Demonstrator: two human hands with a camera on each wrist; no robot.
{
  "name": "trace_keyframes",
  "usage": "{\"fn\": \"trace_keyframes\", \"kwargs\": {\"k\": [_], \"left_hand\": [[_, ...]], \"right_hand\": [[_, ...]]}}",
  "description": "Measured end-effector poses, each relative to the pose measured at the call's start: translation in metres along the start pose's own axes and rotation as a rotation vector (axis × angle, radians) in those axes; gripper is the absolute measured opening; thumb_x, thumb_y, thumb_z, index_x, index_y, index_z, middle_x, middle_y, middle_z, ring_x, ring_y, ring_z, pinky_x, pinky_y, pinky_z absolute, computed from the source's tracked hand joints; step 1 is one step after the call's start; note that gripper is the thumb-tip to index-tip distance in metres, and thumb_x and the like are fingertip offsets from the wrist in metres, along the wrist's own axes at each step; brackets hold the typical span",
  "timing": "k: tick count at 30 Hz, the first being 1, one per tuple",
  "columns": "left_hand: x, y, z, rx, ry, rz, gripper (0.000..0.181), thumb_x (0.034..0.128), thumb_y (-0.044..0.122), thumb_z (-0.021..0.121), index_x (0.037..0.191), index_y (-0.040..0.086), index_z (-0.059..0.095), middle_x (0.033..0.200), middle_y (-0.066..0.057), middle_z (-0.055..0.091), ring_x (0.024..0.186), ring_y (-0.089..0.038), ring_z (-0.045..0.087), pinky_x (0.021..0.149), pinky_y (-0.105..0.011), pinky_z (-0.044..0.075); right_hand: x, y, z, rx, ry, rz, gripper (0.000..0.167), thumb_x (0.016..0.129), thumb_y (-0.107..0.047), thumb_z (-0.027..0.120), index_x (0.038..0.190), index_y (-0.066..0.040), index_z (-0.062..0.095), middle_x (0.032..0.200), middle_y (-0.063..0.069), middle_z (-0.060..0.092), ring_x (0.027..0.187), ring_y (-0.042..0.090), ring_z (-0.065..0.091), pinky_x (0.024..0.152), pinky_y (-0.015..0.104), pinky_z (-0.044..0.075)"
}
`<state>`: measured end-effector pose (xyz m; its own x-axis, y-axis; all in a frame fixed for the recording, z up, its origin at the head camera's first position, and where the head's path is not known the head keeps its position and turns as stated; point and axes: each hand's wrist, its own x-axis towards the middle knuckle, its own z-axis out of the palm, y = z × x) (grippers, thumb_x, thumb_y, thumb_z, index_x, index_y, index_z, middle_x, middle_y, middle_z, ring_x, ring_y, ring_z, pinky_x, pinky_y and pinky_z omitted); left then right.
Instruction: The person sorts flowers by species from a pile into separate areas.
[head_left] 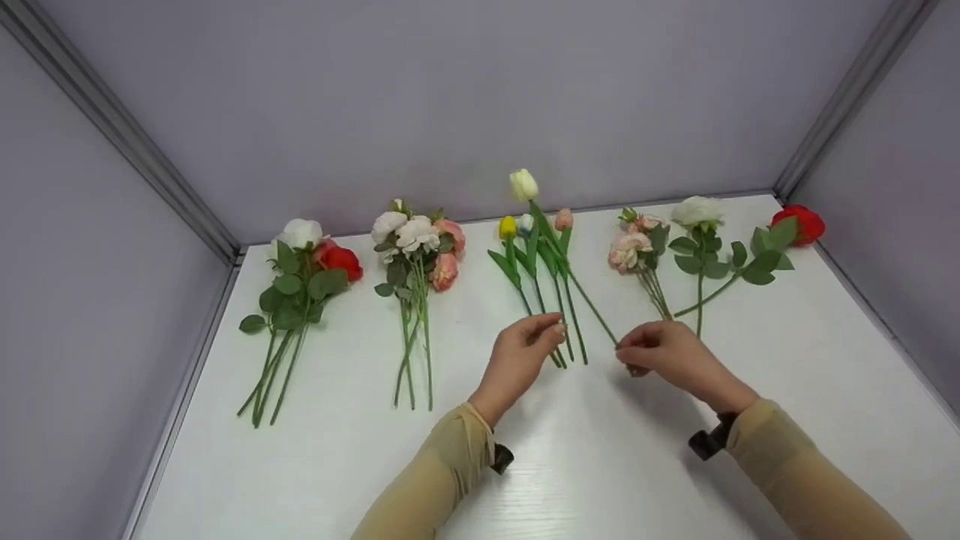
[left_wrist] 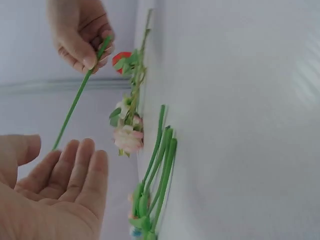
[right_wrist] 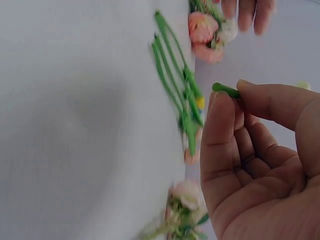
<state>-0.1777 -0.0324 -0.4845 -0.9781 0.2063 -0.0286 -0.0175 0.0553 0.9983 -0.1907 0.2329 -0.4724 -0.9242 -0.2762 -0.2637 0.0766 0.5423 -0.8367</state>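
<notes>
My right hand (head_left: 671,354) pinches the lower stem of a white tulip (head_left: 523,184) between thumb and forefinger, and the stem's cut end (right_wrist: 223,90) pokes out past the fingertips. The tulip slants up and left, raised off the table. My left hand (head_left: 521,356) holds nothing; in the left wrist view its fingers (left_wrist: 85,170) are loosely extended near the held stem. Under and behind the hands lie a yellow tulip (head_left: 508,227), a blue-and-white tulip (head_left: 526,223) and a pink tulip (head_left: 564,219), their green stems pointing toward me.
On the white table (head_left: 337,465), a bunch with red and white roses (head_left: 300,234) lies far left, with white and pink flowers (head_left: 418,234) beside it. Right of the tulips are pale pink flowers (head_left: 630,250), a white rose (head_left: 699,212) and a red rose (head_left: 801,225). Grey walls enclose the table.
</notes>
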Motion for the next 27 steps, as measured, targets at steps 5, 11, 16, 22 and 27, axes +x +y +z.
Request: {"fn": "trace_keyframes", "kwargs": {"k": [5, 11, 16, 22, 27], "left_hand": [[0.007, 0.001, -0.015, -0.331, 0.125, -0.035, 0.037, 0.1041, 0.021, 0.064, 0.135, 0.0, 0.063, 0.121, -0.015, 0.07, 0.109, -0.024, 0.069, 0.094, -0.035, 0.057], [0.004, -0.004, -0.025, -0.45, 0.213, -0.012, 0.03, 0.1041, 0.02, 0.063, 0.123, -0.003, 0.068, 0.11, -0.017, 0.072, 0.103, -0.028, 0.071, 0.091, -0.04, 0.058], [0.003, -0.008, -0.031, -0.452, 0.215, -0.042, 0.035, 0.1026, 0.02, 0.066, 0.124, -0.008, 0.066, 0.104, -0.017, 0.072, 0.095, -0.024, 0.072, 0.086, -0.039, 0.06], [0.002, -0.011, -0.033, -0.43, 0.198, -0.056, 0.03, 0.1009, 0.021, 0.068, 0.118, -0.004, 0.07, 0.105, -0.019, 0.072, 0.093, -0.023, 0.072, 0.085, -0.039, 0.06], [0.002, -0.011, -0.033, -0.413, 0.188, -0.075, 0.029, 0.0998, 0.021, 0.07, 0.116, -0.003, 0.071, 0.101, -0.014, 0.074, 0.092, -0.023, 0.073, 0.084, -0.04, 0.061]], "right_hand": [[0.002, -0.013, 0.048, 0.101, -0.099, -0.042, 0.02, 0.094, -0.024, 0.077, 0.101, -0.005, 0.075, 0.094, 0.018, 0.073, 0.081, 0.025, 0.07, 0.078, 0.047, 0.059], [0.007, -0.017, 0.08, 0.146, -0.171, -0.064, 0.013, 0.093, -0.018, 0.077, 0.098, -0.006, 0.075, 0.09, 0.015, 0.073, 0.078, 0.024, 0.069, 0.074, 0.044, 0.059], [0.008, -0.018, 0.094, 0.154, -0.201, -0.073, 0.019, 0.092, -0.02, 0.077, 0.1, -0.003, 0.074, 0.086, 0.01, 0.072, 0.076, 0.021, 0.068, 0.07, 0.038, 0.058], [0.008, -0.02, 0.102, 0.236, -0.167, -0.071, 0.03, 0.092, -0.023, 0.078, 0.109, 0.002, 0.073, 0.094, 0.012, 0.074, 0.08, 0.021, 0.07, 0.073, 0.037, 0.059], [0.009, -0.021, 0.107, 0.283, -0.139, -0.083, 0.03, 0.093, -0.02, 0.078, 0.109, 0.004, 0.072, 0.097, 0.013, 0.074, 0.082, 0.021, 0.071, 0.072, 0.034, 0.061]]}}
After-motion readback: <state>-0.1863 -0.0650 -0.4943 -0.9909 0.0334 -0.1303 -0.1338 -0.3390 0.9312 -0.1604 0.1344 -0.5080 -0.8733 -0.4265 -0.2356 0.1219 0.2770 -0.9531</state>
